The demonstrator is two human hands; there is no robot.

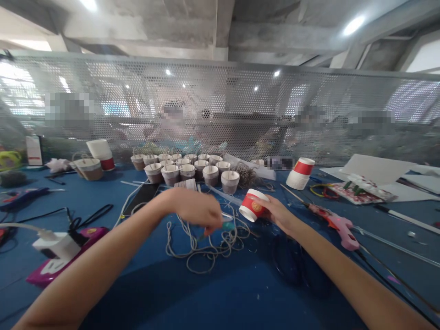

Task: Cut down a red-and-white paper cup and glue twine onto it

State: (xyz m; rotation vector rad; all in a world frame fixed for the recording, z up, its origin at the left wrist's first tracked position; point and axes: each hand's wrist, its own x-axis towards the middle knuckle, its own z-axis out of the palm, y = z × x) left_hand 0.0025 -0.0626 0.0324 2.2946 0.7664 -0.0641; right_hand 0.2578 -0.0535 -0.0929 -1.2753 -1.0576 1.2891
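My right hand (277, 211) is closed round a red and white paper cup (253, 206) with a gold emblem, held tilted above the table. To its left, my left hand (199, 208) is closed, with its fingers curled down on a small teal and orange object (227, 225). Motion blur hides what kind of object that is. Under my left hand lies a loose tangle of grey cord (202, 256) on the blue table (172, 298). A cord-wrapped cup (185, 184) lies on its side just behind the left hand.
Several cord-wrapped cups (230, 182) stand in rows behind the hands. At right are stacked paper cups (300, 173) and a pink glue gun (338, 227). A purple power strip (68, 256) sits at left. A perforated metal screen (220, 110) closes off the back.
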